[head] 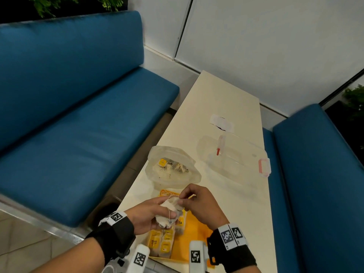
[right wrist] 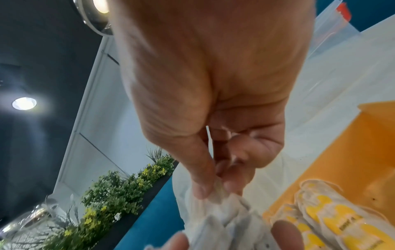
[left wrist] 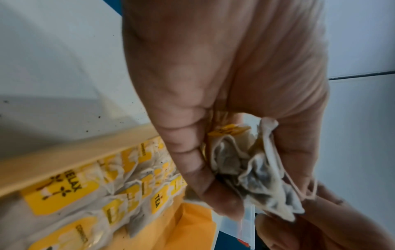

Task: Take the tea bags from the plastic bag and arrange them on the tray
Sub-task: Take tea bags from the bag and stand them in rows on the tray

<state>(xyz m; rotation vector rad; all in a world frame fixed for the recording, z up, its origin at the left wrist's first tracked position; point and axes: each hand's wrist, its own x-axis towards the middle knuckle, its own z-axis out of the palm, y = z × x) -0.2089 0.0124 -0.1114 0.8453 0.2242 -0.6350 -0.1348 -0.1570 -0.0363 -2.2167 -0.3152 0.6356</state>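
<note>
My left hand point(head: 157, 213) grips a crumpled bunch of white tea bags point(head: 169, 210) with strings, just above the yellow tray point(head: 194, 231). My right hand point(head: 182, 200) pinches the upper edge of that bunch between thumb and fingertips; the right wrist view shows the pinch on the tea-bag paper point(right wrist: 222, 199). Several tea bags with yellow tags point(head: 162, 243) lie in rows along the tray's left side, also seen as tagged bags point(left wrist: 85, 194). The open plastic bag point(head: 173, 168) stands just beyond the tray with a few tea bags inside.
A clear plastic container point(head: 236, 156) with red clips lies right of the bag on the cream table point(head: 226, 99). A white wrapper point(head: 221, 122) lies farther back. Blue benches point(head: 78, 125) flank the table on both sides.
</note>
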